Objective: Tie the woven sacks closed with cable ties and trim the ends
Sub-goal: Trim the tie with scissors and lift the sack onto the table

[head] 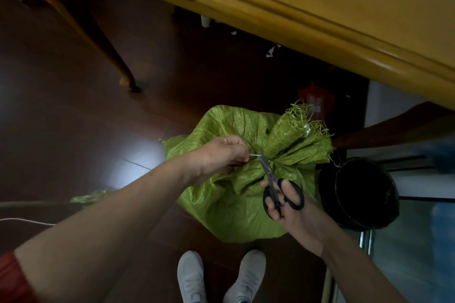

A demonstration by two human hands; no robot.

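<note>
A green woven sack (236, 209) stands on the dark floor in front of my feet, its neck gathered and its frayed mouth fanned out to the upper right. My left hand (222, 156) pinches the white tail of the cable tie (254, 155) and holds it out from the neck. My right hand (290, 209) grips black-handled scissors (275, 184), fingers through the loops. The blades point up and left and meet the tie's tail right at the gathered neck.
A yellow wooden table (320, 7) overhangs the top right, with a chair leg (108, 56) at left. A round black bin (357, 194) stands just right of the sack. White scraps lie on the floor under the table. My grey shoes (221, 278) are at the bottom.
</note>
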